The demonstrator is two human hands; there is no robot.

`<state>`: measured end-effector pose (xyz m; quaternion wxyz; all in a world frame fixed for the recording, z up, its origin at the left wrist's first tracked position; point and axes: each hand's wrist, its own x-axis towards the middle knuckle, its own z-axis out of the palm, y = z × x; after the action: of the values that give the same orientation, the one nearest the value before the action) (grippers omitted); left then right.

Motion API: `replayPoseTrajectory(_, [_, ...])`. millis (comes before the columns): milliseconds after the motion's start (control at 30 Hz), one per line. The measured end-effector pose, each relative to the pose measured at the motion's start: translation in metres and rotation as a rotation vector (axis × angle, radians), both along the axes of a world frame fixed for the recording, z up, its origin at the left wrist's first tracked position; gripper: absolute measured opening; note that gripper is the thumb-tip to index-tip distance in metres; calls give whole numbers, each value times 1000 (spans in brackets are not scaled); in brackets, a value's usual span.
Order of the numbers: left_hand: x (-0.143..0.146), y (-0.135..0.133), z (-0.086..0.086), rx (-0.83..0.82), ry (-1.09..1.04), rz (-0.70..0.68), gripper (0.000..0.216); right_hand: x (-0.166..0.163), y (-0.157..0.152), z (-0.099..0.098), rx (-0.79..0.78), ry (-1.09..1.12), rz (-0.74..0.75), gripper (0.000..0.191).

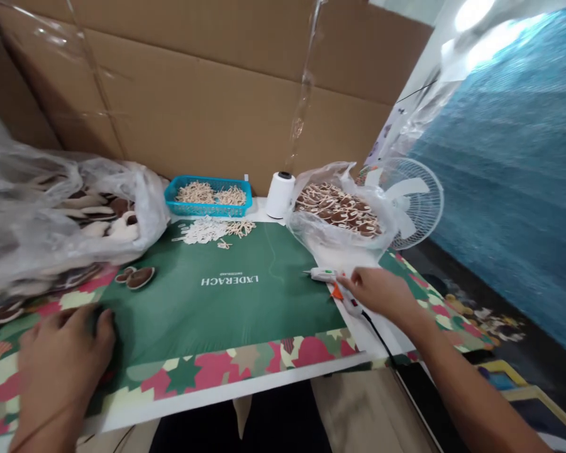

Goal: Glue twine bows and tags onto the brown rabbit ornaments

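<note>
My right hand [375,290] is closed on the back end of a white hot glue gun [324,274] with an orange trigger [336,292]. Its thin nozzle points left over a green printed sheet [245,314]. My left hand [68,355] rests at the left side of the table, slightly blurred, with thumb and fingers apart. What lies beneath the palm is hidden. Just beyond that hand is a brown plush piece with pale edging [140,277], a smaller round one touching it. White strips [202,230] and beige cord loops [240,228] lie loose at the sheet's far edge.
A blue basket [207,211] of cord pieces stands at the back beside a white thread cone [280,195]. Plastic bags of plush pieces sit left [146,214] and right [306,236]. A white fan [408,204] is behind the right bag. The gun's black cord [377,333] runs off the front edge.
</note>
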<state>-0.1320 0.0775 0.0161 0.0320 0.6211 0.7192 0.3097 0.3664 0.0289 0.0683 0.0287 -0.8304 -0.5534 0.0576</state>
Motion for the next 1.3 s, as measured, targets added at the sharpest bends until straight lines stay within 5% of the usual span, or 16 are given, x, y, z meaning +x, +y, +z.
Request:
replayPoseTrajectory(100, [19,-1,7,-6,108,-15,41,3,-37,-46,52,100,42,54])
replayPoseTrajectory(200, [36,14,8,66,175,-153,52,15,-40,-66,140,224,16,64])
replayPoseTrajectory(367, [50,26,-2,33,104,-338,31,19,-39,-51,140,520,-102,61])
replayPoseTrajectory(533, [98,-30,-16,94,24,-692,28,-28,-72,-43,174,1109,-132,45])
replayPoseTrajectory(633, [130,-68,-20,118,6,-786,29,-66,-71,-44,192,1354,-58,46])
replayPoseTrajectory(867, [153,-92,-32,290,70,-689,36,-89,-26,-41,-182,1307,328,25])
replayPoseTrajectory(1300, [154,-90,-30,276,126,-716,34,-87,-25,-34,-198,1177,382,8])
